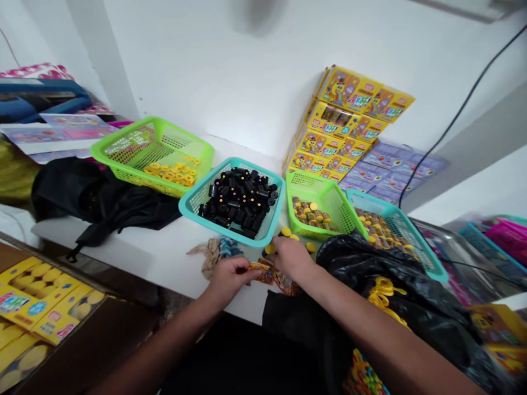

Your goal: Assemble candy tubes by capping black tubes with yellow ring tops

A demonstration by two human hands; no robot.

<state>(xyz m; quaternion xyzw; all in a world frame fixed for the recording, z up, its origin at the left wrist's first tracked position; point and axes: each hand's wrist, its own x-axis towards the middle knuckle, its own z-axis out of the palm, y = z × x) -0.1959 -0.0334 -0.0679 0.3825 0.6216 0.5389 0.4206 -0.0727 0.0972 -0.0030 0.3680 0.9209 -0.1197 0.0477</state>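
Note:
My left hand (228, 280) is closed in a pinch on the edge of a small orange printed wrapper (265, 272) at the table's front edge. My right hand (293, 257) is curled, its fingertips on a small yellow-capped black cylinder (270, 249); its thumb is partly hidden. More printed wrappers (285, 283) lie beneath that hand. Several loose yellow caps (285, 232) sit just beyond it. A teal basket (189, 206) full of black cylinders (236, 200) stands behind both hands. Beside the left hand lies a crumpled beige and blue cloth (212, 258).
A green basket (111, 156) holds yellow loops (173, 173). At right are a green basket (298, 178) and teal basket (436, 269) of capped pieces. Yellow boxes (329, 145) are stacked behind. A black plastic bag (411, 291) lies by my right forearm, black fabric (123, 203) at left.

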